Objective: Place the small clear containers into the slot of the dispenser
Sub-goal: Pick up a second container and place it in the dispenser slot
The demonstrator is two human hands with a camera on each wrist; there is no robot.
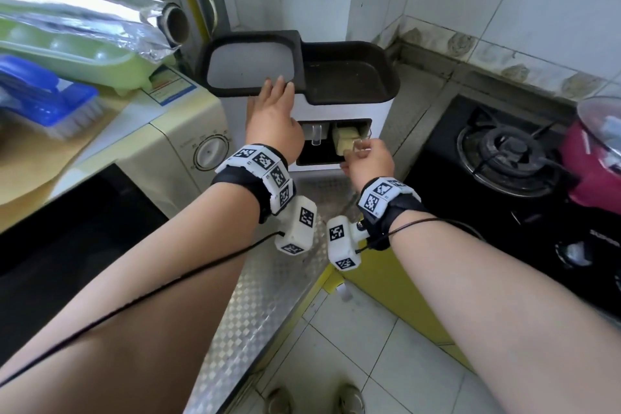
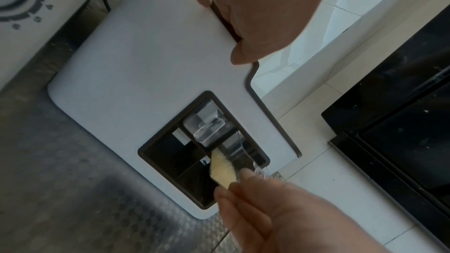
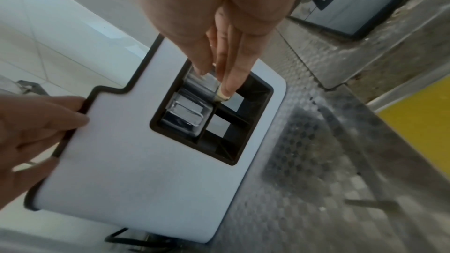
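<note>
The white dispenser [image 1: 336, 107] with a black top stands on the counter. Its front slot [image 1: 319, 158] is split into compartments. One empty clear container [image 1: 316, 134] sits in the upper left compartment; the left wrist view also shows this container [image 2: 205, 128]. My right hand [image 1: 356, 148] pinches a second clear container [image 1: 346, 143] with yellowish contents, partly inside the upper right compartment. In the right wrist view the fingertips [image 3: 226, 86] hold that container [image 3: 207, 84] at the slot's mouth. My left hand [image 1: 275, 101] lies over the dispenser's top front edge, fingers straight on the black rim, thumb [image 2: 243, 53] on the white front.
A cream oven [image 1: 188, 144] stands left of the dispenser, with a foil roll [image 1: 134, 20], a green tray and a blue brush [image 1: 50, 94] on top. A black gas stove [image 1: 510, 151] and a pink pot [image 1: 591, 158] are at the right. Patterned metal counter [image 1: 268, 279] lies in front.
</note>
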